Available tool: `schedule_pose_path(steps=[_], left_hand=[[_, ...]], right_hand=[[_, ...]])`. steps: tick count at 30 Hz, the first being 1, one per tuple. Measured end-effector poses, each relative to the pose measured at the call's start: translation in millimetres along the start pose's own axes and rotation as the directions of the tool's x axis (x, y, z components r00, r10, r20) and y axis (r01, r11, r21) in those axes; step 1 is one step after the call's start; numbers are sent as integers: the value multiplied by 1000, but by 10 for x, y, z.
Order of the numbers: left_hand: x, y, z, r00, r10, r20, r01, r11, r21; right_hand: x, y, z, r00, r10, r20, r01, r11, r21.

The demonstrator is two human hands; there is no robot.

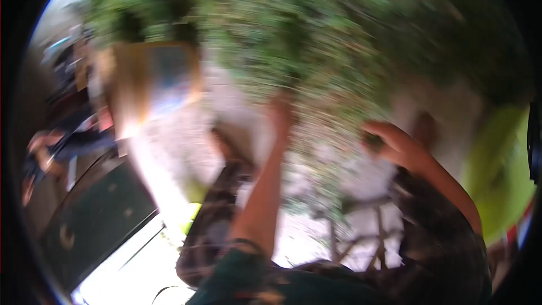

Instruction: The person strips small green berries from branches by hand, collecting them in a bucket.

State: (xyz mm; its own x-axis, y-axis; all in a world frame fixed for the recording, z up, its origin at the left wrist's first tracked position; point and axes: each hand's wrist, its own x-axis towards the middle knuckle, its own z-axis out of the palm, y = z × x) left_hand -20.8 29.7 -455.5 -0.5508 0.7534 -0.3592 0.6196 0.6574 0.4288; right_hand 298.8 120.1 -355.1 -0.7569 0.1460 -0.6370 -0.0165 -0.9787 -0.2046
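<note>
A large heap of leafy green plants (333, 28) fills the top of the head view, smeared by motion. My left hand (280, 112) reaches forward to the heap's lower edge; its fingers are blurred and partly hidden in the greenery. On the right, my right hand (392, 142) is closed, fingers curled round a small dark green bit that is too blurred to name. Loose plant scraps (324, 164) lie on the pale ground between my two arms.
A yellowish carton (131, 87) stands left of the heap. A lime-green basin-like object (497, 175) is at the right edge. A dark green panel (99, 209) lies lower left, with another person's hand (42, 147) beyond it. My feet flank my left hand and the right side.
</note>
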Motion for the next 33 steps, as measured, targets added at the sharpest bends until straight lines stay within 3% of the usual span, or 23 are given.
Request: schedule_pose_path(steps=[2, 3, 4, 7, 9, 10, 13, 14, 16, 18, 19, 20, 21, 22, 23, 25, 27, 29, 30, 32, 33], left_hand=[[217, -630, 411, 973, 119, -198, -64, 962, 266], [-51, 499, -207, 996, -20, -88, 25, 998, 54], [-81, 717, -233, 983, -88, -164, 98, 994, 54], [-86, 762, -228, 955, 3, -298, 4, 1000, 20], [-96, 934, -305, 963, -172, -210, 178, 984, 13], [-106, 944, -358, 962, -179, -207, 185, 983, 10], [-110, 884, -385, 972, -174, -158, 154, 979, -132], [-131, 858, -372, 963, -229, -139, 178, 935, -307], [-168, 710, -414, 947, -296, -123, 204, 855, -477], [-274, 613, -269, 947, 149, -284, -197, 970, -146], [-495, 1001, -525, 985, 88, -146, -123, 962, -245], [-727, 1430, -739, 997, 67, -33, -74, 902, -425], [-871, 1689, -847, 976, 27, 214, 81, 872, -482], [-1042, 1805, -789, 977, 156, 146, -52, 838, -544], [-1168, 1946, -771, 951, 233, 204, -82, 825, -559], [-1349, 2110, -803, 920, 301, 251, -113, 818, -564], [-1387, 2143, -824, 884, 411, 221, -271, 838, -474], [-1260, 1858, -709, 968, 226, 111, -160, 893, -421], [-1008, 1462, -637, 999, 52, 3, -46, 913, -406], [-708, 1129, -667, 974, 170, -153, -183, 980, -76], [-613, 1042, -714, 973, 183, -141, -197, 976, -96]], right_hand=[[45, -8, -35, 999, 43, -2, -43, 999, 29], [-21, -97, 89, 996, 72, -53, -74, 996, -52], [11, -62, 39, 995, 68, -74, -67, 998, 10], [62, -72, 75, 995, 78, -64, -73, 995, 67], [62, -47, 47, 998, 47, -43, -43, 995, 90], [29, -46, 71, 997, 54, -46, -50, 995, 89], [6, -46, 67, 999, 32, -36, -30, 997, 70], [-4, -54, 68, 998, 29, -50, -26, 998, 59], [47, -67, 121, 998, 42, -56, -40, 999, 36], [-4, -84, 168, 997, 33, -69, -33, 999, -5], [8, -106, 184, 992, 87, -89, -84, 995, 46], [-57, -135, 261, 993, 29, -111, -27, 999, 22], [9, -119, 167, 996, 84, -29, -80, 990, 114], [73, -63, 74, 992, 125, 21, -127, 973, 193], [72, -40, 76, 994, 101, 31, -106, 966, 235], [4, -81, 202, 989, 116, -92, -97, 977, 191], [1, -60, 97, 992, 124, -34, -115, 974, 196], [50, -29, 7, 991, 115, 73, -123, 985, 120], [31, -19, -28, 990, 123, 64, -130, 983, 128], [58, -31, -36, 972, 189, 142, -216, 954, 209], [58, -38, -17, 973, 188, 137, -215, 953, 215]])
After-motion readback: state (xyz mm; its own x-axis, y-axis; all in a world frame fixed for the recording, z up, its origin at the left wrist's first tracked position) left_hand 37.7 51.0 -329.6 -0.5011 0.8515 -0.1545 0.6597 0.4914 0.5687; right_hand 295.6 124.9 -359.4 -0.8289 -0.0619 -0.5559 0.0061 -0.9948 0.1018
